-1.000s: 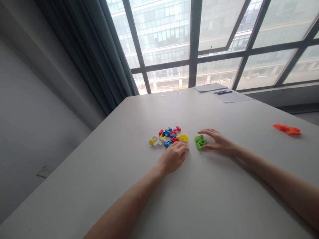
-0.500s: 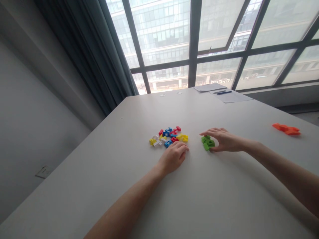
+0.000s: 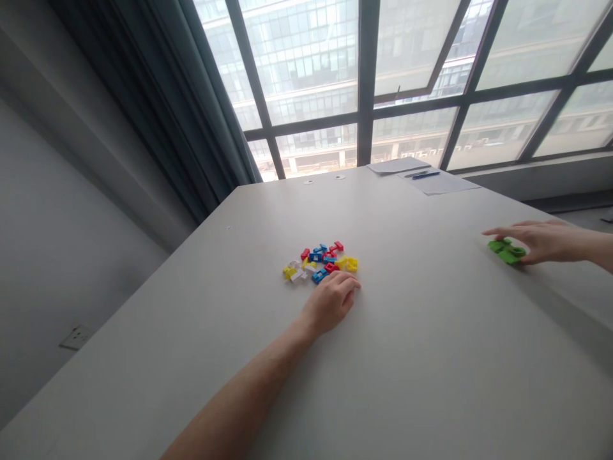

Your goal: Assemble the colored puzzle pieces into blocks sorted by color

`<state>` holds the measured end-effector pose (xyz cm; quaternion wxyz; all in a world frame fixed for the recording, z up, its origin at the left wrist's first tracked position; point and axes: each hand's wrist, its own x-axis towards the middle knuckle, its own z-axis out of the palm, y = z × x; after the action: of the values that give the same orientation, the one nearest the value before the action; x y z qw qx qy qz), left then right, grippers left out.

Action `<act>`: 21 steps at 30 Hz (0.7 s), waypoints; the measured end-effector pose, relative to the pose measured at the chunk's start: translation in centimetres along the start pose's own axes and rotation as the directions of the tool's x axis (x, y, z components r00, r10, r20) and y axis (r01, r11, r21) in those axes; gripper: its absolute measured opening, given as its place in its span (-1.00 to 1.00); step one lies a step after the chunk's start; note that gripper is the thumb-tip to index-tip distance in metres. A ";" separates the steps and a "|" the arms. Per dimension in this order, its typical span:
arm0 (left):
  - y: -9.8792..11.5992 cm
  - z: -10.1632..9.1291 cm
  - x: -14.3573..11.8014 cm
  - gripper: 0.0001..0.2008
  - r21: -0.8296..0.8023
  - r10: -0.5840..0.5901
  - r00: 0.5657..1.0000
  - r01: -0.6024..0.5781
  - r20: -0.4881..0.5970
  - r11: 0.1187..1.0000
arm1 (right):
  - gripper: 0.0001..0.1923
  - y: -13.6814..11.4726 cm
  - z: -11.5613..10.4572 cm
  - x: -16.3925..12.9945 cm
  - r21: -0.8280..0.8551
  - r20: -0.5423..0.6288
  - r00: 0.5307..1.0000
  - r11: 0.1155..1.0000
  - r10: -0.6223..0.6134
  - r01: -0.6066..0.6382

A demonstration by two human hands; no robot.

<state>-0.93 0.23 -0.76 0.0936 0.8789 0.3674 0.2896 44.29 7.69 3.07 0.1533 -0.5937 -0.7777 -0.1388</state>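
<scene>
My right hand (image 3: 550,241) curves its thumb and fingers around a small bunch of green plastic building blocks (image 3: 507,252) at the right side of the white table. My left hand (image 3: 332,297) rests on the table with its fingers curled in, and nothing shows in them. Just beyond its knuckles lies a loose pile of building blocks: blue (image 3: 319,275), red (image 3: 331,268), yellow (image 3: 352,264) and white (image 3: 297,275) ones. The orange pieces are out of sight, where my right hand and forearm now cover that area.
Sheets of paper (image 3: 450,185) and a dark pen (image 3: 425,175) lie at the far right edge of the table (image 3: 407,370). Behind it are a large window (image 3: 311,57) and a dark curtain (image 3: 158,96). A wall socket (image 3: 76,337) is at the left.
My right hand has slid far to the right with the green blocks, to where the orange pieces were seen. My left hand stays beside the mixed pile. The view has shifted slightly.
</scene>
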 end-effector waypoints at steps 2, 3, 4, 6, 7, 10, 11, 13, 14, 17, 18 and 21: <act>0.0 0.0 0.0 -0.78 0.000 -0.001 1.000 0.001 -0.002 1.000 | -0.59 0.8 0.3 0.1 -0.047 0.006 1.000 0.999 0.017 -0.017; 0.0 0.0 0.0 -0.77 0.000 -0.002 1.000 0.002 -0.004 1.000 | -0.59 1.4 0.5 0.2 -0.068 0.023 1.000 0.998 0.018 -0.016; 0.0 0.0 0.0 -0.77 -0.001 -0.003 1.000 0.003 -0.005 1.000 | -0.59 2.1 0.7 0.4 -0.085 0.051 0.999 0.996 0.016 -0.012; 0.0 0.0 0.0 -0.76 -0.003 -0.003 1.000 0.003 -0.006 1.000 | -0.59 4.1 1.0 1.0 -0.109 0.168 0.986 0.994 0.024 -0.006; 0.0 0.0 0.0 -0.76 -0.005 -0.002 1.000 0.002 -0.007 1.000 | -0.58 5.1 1.1 1.3 -0.118 0.260 0.965 0.993 0.047 -0.016; 0.0 0.0 0.0 -0.76 -0.007 -0.002 1.000 0.002 -0.006 1.000 | -0.35 7.8 1.3 2.1 -0.151 0.511 0.849 0.986 0.136 -0.067; 0.0 0.0 0.0 -0.76 -0.007 -0.004 1.000 0.004 -0.005 1.000 | -0.29 8.3 1.3 2.2 -0.156 0.540 0.830 0.985 0.143 -0.068; 0.0 0.0 0.0 -0.77 -0.007 -0.006 1.000 0.006 -0.002 1.000 | -0.21 8.7 1.2 2.3 -0.150 0.551 0.824 0.987 0.135 -0.061; 0.0 0.0 0.0 -0.77 -0.008 -0.008 1.000 0.008 0.000 1.000 | -0.20 8.6 1.2 2.3 -0.141 0.554 0.822 0.988 0.132 -0.064; 0.0 0.0 0.0 -0.77 -0.014 -0.009 1.000 0.009 0.003 1.000 | -0.17 8.0 1.0 2.2 -0.129 0.574 0.805 0.987 0.150 -0.092; -0.1 0.0 0.0 -0.78 -0.015 -0.008 1.000 0.008 0.002 1.000 | -0.16 7.8 1.0 2.2 -0.128 0.582 0.799 0.987 0.154 -0.097; -0.1 0.0 0.0 -0.79 -0.016 -0.003 1.000 0.003 -0.003 1.000 | -0.14 7.6 0.9 2.2 -0.122 0.599 0.787 0.988 0.148 -0.093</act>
<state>-0.97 0.27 -0.84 0.1004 0.8771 0.3667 0.2937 51.01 11.95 3.36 -0.1208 -0.6613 -0.7395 0.0353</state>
